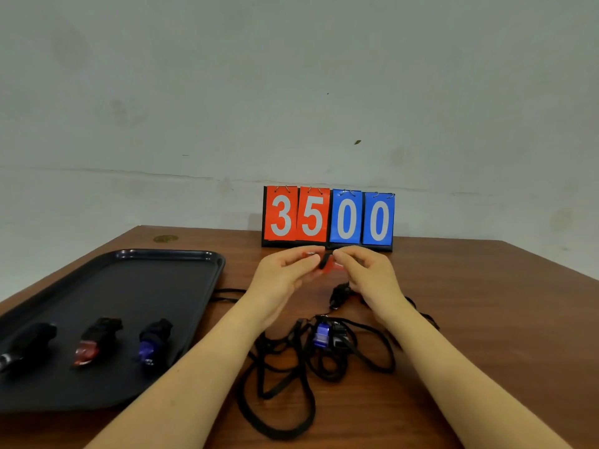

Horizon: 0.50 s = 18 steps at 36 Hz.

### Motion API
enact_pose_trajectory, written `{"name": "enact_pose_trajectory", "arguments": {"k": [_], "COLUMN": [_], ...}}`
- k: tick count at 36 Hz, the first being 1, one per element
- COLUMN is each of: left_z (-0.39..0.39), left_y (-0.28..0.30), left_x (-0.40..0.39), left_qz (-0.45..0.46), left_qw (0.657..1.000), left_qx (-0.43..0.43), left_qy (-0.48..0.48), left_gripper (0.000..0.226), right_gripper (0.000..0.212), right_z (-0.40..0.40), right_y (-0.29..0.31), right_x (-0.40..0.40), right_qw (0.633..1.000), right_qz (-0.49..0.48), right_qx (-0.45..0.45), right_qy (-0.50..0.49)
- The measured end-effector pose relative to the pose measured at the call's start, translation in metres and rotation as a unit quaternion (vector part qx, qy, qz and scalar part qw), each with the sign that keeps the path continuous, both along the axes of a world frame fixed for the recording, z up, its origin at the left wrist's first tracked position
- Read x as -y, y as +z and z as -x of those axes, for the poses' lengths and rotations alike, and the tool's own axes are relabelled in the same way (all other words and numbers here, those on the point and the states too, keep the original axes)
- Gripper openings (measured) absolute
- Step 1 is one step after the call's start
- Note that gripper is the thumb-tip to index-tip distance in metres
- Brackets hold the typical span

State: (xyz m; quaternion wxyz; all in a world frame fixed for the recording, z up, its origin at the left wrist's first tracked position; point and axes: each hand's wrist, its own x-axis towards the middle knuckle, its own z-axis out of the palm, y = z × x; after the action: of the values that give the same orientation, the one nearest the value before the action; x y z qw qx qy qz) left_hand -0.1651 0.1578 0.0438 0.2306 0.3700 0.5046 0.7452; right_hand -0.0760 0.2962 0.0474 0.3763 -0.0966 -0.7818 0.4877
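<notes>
**While both hands pinch a red whistle, cords lie tangled below**

As the person holds it up over the far middle of the brown table (486, 319), the red whistle (329, 266) sits between two sets of fingertips, just in front of the flip scoreboard (328, 218) that reads 35 and 00. The left hand (285, 270) grips one end with thumb and curled fingers. The right hand (366, 270) pinches the other side, where a black cord (325, 260) crosses the whistle's body. Most of the whistle is hidden by the fingers.

Below the wrists, a tangle of black lanyards (282, 384) sprawls on the wood, with a blue whistle (321, 335) lying in the middle of it.

To the left, a dark tray (168, 253) holds three cord-wrapped bundles in a row, apart from each other: a black one (27, 345), a red one (95, 341) and a blue one (154, 343).
</notes>
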Motion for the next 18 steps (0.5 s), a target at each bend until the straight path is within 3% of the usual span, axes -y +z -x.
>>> {"name": "enact_pose_trajectory", "arguments": {"k": [4, 9, 14, 18], "left_z": [-0.005, -0.004, 0.000, 0.009], "left_y": [0.002, 0.000, -0.004, -0.009], "left_x": [-0.003, -0.007, -0.009, -0.009], "left_qz": [-0.047, -0.080, -0.065, -0.001], "left_qw": [0.996, 0.987, 0.990, 0.990], "left_qx": [0.060, 0.135, 0.123, 0.069], "left_qy": [-0.039, -0.026, 0.028, 0.120], "left_gripper": [0.020, 0.021, 0.019, 0.025], "right_gripper": [0.016, 0.018, 0.021, 0.023], "right_z": [0.002, 0.005, 0.011, 0.011], "right_y": [-0.002, -0.011, -0.022, -0.024], "right_x": [0.003, 0.009, 0.007, 0.009], "right_qw": [0.998, 0.998, 0.986, 0.973], "right_qz": [0.058, -0.047, -0.160, -0.215], "right_qx": [-0.010, -0.023, 0.034, 0.084], "right_qy": [0.037, 0.030, 0.017, 0.026]}}
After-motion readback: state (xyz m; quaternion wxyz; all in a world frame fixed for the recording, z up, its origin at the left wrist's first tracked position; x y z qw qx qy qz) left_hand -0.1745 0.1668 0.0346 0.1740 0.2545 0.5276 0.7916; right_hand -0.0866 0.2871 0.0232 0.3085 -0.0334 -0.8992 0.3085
